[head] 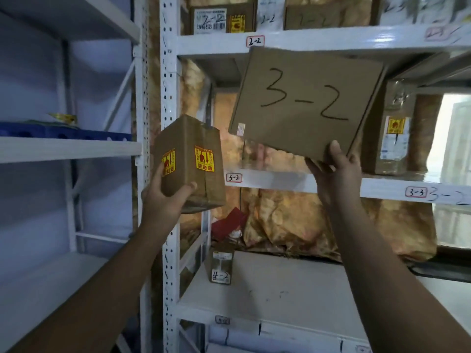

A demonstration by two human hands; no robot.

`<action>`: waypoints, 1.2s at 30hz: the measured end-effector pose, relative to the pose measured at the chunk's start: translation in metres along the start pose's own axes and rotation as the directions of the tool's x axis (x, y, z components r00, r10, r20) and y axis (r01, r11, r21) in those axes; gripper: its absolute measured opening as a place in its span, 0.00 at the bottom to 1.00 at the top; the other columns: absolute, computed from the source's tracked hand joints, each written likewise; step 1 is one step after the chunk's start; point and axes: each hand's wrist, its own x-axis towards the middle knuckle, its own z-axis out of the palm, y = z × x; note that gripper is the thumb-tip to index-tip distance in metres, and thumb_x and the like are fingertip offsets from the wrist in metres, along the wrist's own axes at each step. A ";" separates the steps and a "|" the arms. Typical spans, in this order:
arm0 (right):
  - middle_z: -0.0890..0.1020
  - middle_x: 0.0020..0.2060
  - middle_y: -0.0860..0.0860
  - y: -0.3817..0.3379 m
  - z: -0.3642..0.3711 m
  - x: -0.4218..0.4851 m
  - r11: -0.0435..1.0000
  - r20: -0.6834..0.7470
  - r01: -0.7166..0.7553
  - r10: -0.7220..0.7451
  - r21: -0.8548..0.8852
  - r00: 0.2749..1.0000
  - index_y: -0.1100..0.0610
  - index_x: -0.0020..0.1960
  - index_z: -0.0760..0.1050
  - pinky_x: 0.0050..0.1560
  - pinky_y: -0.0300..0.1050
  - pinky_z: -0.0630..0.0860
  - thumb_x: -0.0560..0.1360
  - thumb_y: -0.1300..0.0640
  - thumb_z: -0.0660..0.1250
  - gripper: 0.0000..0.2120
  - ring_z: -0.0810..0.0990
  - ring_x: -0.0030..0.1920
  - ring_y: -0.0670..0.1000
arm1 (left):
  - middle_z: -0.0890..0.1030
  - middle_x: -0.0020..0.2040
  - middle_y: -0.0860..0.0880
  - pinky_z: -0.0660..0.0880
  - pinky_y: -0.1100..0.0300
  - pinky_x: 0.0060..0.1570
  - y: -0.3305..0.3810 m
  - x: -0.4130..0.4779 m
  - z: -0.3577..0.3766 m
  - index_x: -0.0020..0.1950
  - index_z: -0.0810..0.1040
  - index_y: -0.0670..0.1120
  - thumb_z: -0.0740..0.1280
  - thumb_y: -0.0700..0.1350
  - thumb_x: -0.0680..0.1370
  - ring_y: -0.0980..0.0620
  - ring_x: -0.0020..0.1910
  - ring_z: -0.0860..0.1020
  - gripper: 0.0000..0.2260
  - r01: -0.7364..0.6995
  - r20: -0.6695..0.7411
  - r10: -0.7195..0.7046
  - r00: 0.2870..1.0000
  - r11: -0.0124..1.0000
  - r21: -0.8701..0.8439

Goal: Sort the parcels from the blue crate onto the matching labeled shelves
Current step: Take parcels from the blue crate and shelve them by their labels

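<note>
My right hand (336,171) grips the lower edge of a flat cardboard parcel (303,105) marked "3-2" and holds it tilted in front of the shelf opening above the "3-2" label (234,178). My left hand (165,197) holds a small brown box (190,161) with yellow and red stickers from below, just left of the shelf upright (169,149). No number shows on this small box. The blue crate (63,133) lies on the left rack's shelf.
Boxes marked "2-2" (219,17) stand on the shelf above its "2-2" label (255,41). A taped box (393,133) stands at the right above the "3-3" label (415,192). A small "4-2" box (221,266) sits on the lower shelf (293,289).
</note>
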 end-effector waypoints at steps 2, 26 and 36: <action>0.71 0.70 0.56 0.008 0.004 0.024 0.998 0.043 -0.053 0.054 -0.016 0.998 0.59 0.75 0.60 0.50 0.50 0.80 0.78 0.60 0.65 0.27 0.76 0.64 0.57 | 0.72 0.68 0.49 0.74 0.53 0.58 0.003 0.004 0.006 0.75 0.62 0.56 0.70 0.47 0.75 0.47 0.63 0.74 0.31 -0.007 0.057 0.015 0.998 0.991 -0.131; 0.79 0.49 0.55 0.097 0.020 0.171 0.266 0.108 -0.056 0.564 -0.962 0.818 0.62 0.47 0.78 0.32 0.41 0.67 0.76 0.55 0.70 0.09 0.77 0.40 0.51 | 0.78 0.64 0.41 0.73 0.41 0.59 -0.012 0.081 0.066 0.64 0.78 0.52 0.55 0.64 0.71 0.40 0.63 0.75 0.28 0.304 0.390 -0.021 0.921 0.664 -0.683; 0.78 0.61 0.66 0.126 0.022 0.204 0.188 0.139 0.027 0.615 -0.982 0.776 0.71 0.54 0.78 0.50 0.48 0.74 0.78 0.54 0.67 0.19 0.73 0.64 0.64 | 0.69 0.72 0.40 0.66 0.34 0.61 -0.039 0.093 0.067 0.68 0.73 0.51 0.67 0.62 0.65 0.35 0.70 0.66 0.33 0.341 0.464 0.021 0.885 0.649 -0.680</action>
